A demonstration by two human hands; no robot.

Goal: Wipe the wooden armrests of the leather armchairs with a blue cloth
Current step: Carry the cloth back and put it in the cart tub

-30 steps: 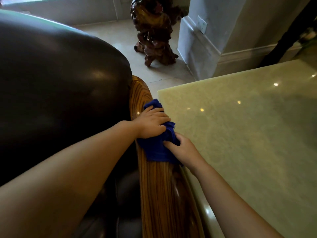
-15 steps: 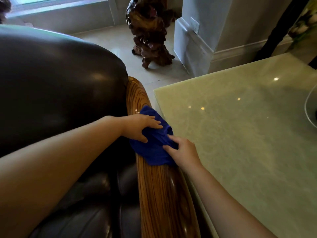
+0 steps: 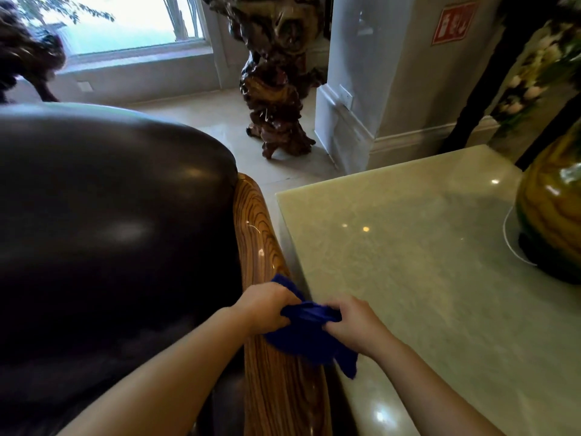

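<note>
A glossy striped wooden armrest (image 3: pixel 261 234) runs along the right side of a dark leather armchair (image 3: pixel 110 234). A blue cloth (image 3: pixel 306 335) is bunched up over the armrest's middle, with one corner hanging to the right over the table edge. My left hand (image 3: pixel 265 308) grips the cloth's left end and my right hand (image 3: pixel 353 324) grips its right end. The cloth is stretched between them just above the wood.
A pale green polished stone table (image 3: pixel 440 278) stands right beside the armrest. A yellow-green glazed vase (image 3: pixel 553 215) sits at its far right. A dark carved root sculpture (image 3: pixel 276 77) stands on the tiled floor behind, next to a white pillar (image 3: pixel 377 73).
Both hands slid back along the armrest toward me with the cloth. They went from pressing it flat on the wood to gripping its ends, and the view tilted up.
</note>
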